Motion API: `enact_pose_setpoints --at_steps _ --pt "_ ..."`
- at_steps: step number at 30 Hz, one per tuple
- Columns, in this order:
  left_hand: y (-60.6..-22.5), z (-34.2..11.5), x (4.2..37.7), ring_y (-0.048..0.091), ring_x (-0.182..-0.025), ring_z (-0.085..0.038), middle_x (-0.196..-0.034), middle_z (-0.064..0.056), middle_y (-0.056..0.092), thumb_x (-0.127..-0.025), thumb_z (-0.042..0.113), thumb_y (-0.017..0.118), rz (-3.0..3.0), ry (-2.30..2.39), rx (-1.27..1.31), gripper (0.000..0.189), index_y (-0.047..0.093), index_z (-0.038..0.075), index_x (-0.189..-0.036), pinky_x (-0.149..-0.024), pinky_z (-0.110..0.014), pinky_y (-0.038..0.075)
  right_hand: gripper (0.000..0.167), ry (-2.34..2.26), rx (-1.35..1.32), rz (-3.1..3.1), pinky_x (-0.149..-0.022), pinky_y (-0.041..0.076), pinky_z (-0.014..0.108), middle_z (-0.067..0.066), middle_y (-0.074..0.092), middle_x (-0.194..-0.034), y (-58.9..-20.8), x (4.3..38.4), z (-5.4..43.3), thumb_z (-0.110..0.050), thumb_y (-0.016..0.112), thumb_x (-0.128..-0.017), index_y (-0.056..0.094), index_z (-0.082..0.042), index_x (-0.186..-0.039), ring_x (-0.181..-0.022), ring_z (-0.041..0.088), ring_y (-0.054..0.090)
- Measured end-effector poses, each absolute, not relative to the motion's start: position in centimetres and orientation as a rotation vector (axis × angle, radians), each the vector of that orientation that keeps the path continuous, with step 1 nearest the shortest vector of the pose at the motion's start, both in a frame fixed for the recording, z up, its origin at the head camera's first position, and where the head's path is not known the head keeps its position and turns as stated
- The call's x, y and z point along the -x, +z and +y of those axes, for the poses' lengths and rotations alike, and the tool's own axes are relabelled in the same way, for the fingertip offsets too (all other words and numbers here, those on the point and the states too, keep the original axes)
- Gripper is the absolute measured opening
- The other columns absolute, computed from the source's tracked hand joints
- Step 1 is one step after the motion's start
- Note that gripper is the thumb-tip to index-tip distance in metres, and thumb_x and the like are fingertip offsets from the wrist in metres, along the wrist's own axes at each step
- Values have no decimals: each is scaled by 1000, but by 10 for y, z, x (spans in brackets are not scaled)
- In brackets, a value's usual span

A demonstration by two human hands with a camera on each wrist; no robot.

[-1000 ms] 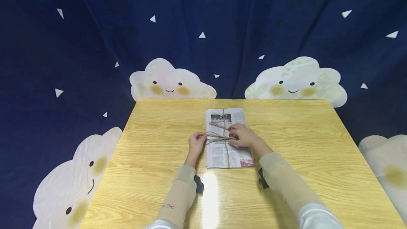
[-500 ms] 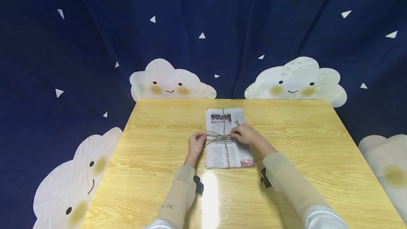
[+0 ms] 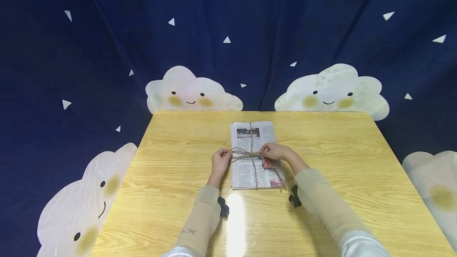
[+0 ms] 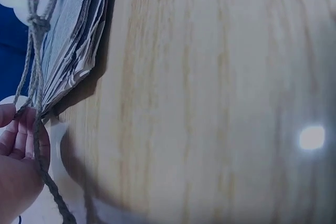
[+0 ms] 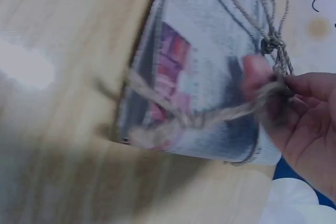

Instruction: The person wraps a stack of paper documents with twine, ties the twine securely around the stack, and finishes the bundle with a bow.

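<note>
A flat stack of newspapers (image 3: 244, 175) lies on the table, bound crosswise with brown twine (image 3: 252, 142). A knot (image 5: 272, 43) sits where the strands cross, with loops running out to both sides. At the stack's left edge my left hand (image 3: 220, 162) pinches a twine loop between thumb and finger; a loose tail hangs past it in the left wrist view. On the other side of the knot my right hand (image 3: 275, 154) pinches twine close to it. Loose twine ends (image 5: 173, 119) trail from the right hand over the stack's near right corner, blurred in the right wrist view.
The wooden table (image 3: 178, 138) extends on all sides of the stack. Behind it hangs a dark blue curtain (image 3: 214, 7) with white clouds and triangles. A dark wrist device (image 3: 223, 207) is strapped on the left arm, another (image 3: 295, 196) on the right.
The loose twine end has swung from the upper left of the knot over to the lower right. My right hand has shifted slightly right. My left hand stays in place.
</note>
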State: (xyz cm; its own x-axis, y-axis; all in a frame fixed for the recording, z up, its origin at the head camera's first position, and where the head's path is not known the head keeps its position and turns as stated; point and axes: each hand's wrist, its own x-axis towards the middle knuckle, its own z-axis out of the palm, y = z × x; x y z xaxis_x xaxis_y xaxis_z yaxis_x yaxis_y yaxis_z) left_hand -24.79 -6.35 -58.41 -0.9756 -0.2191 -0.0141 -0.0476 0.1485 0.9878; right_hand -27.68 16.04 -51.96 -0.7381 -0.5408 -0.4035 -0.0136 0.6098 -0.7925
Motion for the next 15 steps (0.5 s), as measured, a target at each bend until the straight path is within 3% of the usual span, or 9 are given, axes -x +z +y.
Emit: enact_pose_setpoints --at_steps 7,15 --pt "-585 -63 248 49 -57 -6 -66 -6 58 -81 -2 60 -2297 -1918 -274 10 64 -11 -84 -51 -13 41 8 -800 516 2682 -58 39 26 5 52 -73 -530 278 170 0 51 -82 58 1 -86 -65 16 45" --pt "-584 -65 248 49 -58 -5 -67 -6 58 -81 -1 61 -2305 -1926 -266 12 64 -11 -85 -52 -13 41 4 -1064 463 2701 -53 44 25 9 57 -72 -535 287 187 -3 58 -85 59 0 -87 -62 16 51"
